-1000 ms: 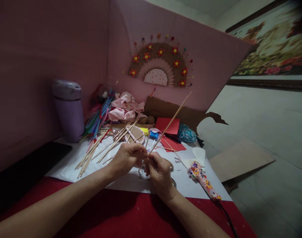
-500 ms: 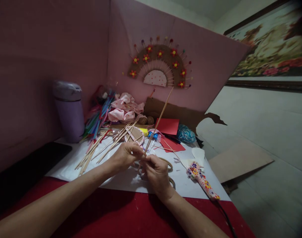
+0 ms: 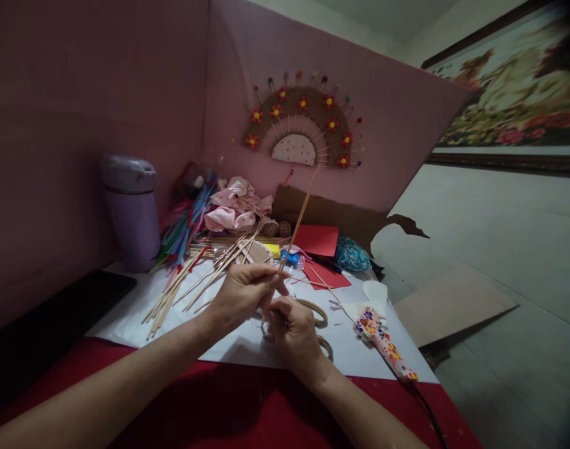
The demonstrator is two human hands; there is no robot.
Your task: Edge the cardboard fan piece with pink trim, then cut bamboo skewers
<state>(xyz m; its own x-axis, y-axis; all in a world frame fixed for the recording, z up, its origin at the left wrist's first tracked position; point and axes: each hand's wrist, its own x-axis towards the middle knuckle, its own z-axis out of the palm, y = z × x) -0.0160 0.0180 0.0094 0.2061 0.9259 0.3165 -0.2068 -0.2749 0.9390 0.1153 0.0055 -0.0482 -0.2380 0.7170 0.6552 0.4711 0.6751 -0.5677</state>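
Wooden skewer (image 3: 300, 218), at least one, pinched by left hand (image 3: 242, 292); right hand (image 3: 295, 330) curled, contents unclear. Two red sheets (image 3: 317, 239), one yarn ball (image 3: 353, 253) far right.

No wording, label, brand, number or sign is showing legibly. On the wide, dark-framed, multicoloured landscape painting (image 3: 514, 93) hanging to the right of the tall, flat pink panel (image 3: 388, 118), small dark marks (image 3: 446, 67) are appearing at upper left, too tiny for reading.

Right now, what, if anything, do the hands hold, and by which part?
The left hand pinches a stick by its lower part; whether the right hand holds it is hidden.
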